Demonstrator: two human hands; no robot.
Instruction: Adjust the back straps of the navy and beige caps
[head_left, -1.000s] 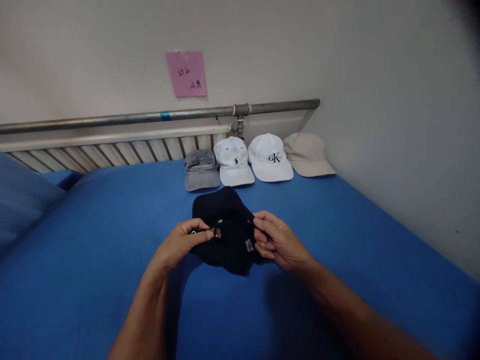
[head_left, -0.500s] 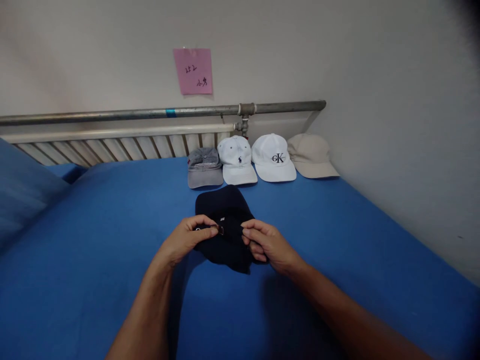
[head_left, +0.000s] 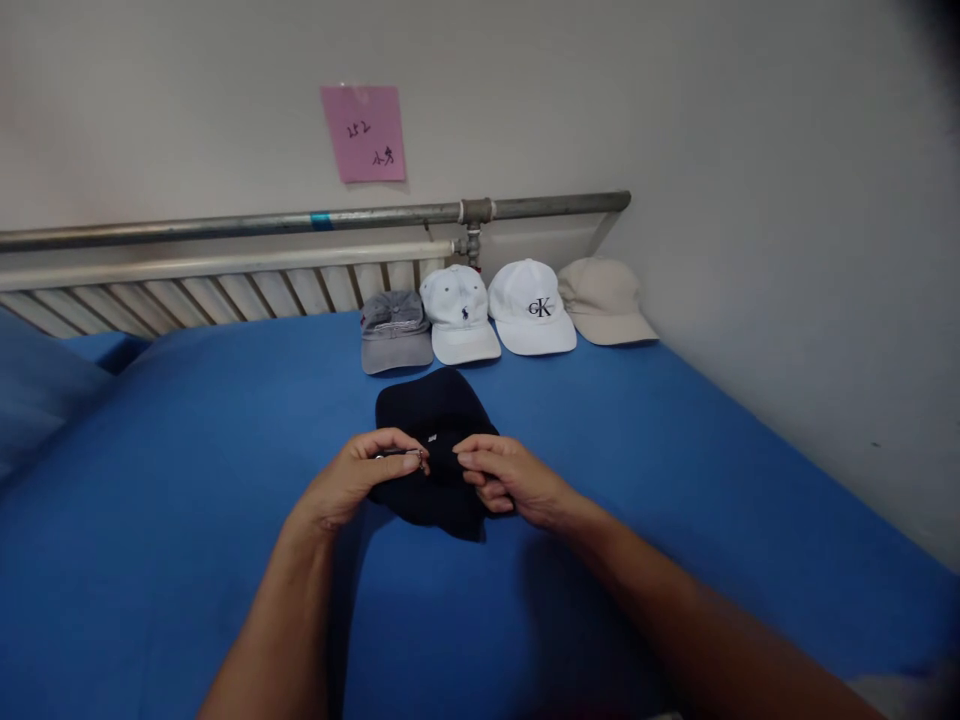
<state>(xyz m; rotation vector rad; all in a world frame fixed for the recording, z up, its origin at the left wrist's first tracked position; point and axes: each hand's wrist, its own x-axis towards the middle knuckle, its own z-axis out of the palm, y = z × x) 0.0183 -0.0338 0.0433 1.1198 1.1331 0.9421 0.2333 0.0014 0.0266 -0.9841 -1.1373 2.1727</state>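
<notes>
At the far left a blue pillow (head_left: 37, 385) rests on the bed (head_left: 187, 500), whose blue sheet fills most of your view. Behind it a slatted headboard (head_left: 225, 290) runs along the wall under a grey metal pipe (head_left: 300, 220), and a pink note (head_left: 364, 133) is stuck to the wall above.

Your left hand (head_left: 358, 478) comes in from the lower left, with thumb and forefinger pinched on a small metal buckle (head_left: 409, 455) at the near edge of the dark cap (head_left: 435, 425). That cap lies on the sheet in the middle of the bed, just in front of you, between your two hands. Your right hand (head_left: 502, 478) is curled against the cap's right edge, fingers closed on the fabric there, with its fingertips near those of the left.

Beyond the dark cap, four more caps sit in a row against the headboard, brims toward you: a grey cap (head_left: 394, 330), then a white cap with a small dark emblem (head_left: 457, 315), then a white cap with dark letters (head_left: 531, 318), and lastly a beige cap (head_left: 604, 300) close to the wall corner. They stand just beside each other, apart from the dark cap.
</notes>
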